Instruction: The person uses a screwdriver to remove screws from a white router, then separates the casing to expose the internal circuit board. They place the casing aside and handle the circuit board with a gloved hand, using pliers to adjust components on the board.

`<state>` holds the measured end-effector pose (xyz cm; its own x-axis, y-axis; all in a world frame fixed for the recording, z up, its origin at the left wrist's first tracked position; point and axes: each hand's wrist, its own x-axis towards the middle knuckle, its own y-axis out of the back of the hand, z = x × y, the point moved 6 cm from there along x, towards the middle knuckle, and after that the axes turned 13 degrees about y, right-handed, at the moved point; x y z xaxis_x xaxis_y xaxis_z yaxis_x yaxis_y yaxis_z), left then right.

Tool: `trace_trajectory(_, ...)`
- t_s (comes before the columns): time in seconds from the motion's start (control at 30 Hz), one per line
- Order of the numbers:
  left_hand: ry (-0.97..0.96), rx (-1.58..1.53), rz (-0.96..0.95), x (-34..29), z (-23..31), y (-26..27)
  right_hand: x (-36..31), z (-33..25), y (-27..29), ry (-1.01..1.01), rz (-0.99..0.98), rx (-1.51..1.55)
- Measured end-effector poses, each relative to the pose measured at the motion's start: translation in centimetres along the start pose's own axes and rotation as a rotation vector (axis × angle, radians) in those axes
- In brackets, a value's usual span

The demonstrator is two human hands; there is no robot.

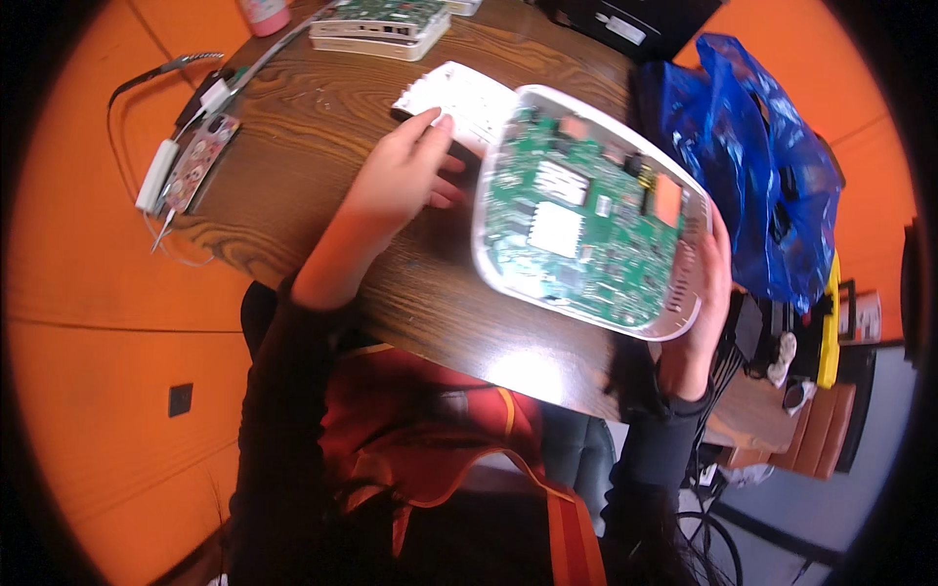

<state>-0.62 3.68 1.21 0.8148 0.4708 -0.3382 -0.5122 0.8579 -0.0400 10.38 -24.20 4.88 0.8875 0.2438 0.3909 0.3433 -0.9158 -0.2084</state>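
Note:
My right hand [718, 283] grips the right-hand end of a white plastic device housing [576, 311] with rounded corners, holding it tilted above the table. Inside the housing lies a green circuit board [616, 254] with two pale square parts and some orange pads. A white flat casing piece [459, 98] rests on the table just beyond, partly hidden by the housing. My left hand [405, 171] is at the near edge of that piece, fingers apart and slightly bent; whether the fingertips touch it I cannot tell. No object shows in its grasp.
On the dark wooden table [293, 127], another opened white device [381, 39] with a green board lies at the back. A patterned phone [200, 161] with cables is at the left edge. A blue plastic bag [743, 166] and a black box [635, 24] are at the right and back.

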Motion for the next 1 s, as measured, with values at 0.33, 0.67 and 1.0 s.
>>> trace_trajectory(0.33, 0.127, -0.465, -0.227, -6.9, -4.4, 1.3, -2.1, 0.4, -4.4, 0.09, -0.408, -0.256)
trace_trajectory(0.67, 0.103, -0.662, 0.023, -7.6, -7.0, 7.3, -1.6, 1.0, -3.8, 0.446, -0.641, -1.02)
trace_trajectory(1.0, -0.128, -0.611, -0.07, -8.4, -5.9, 2.8, -1.4, -0.7, -4.7, 0.482, -0.398, -0.833)
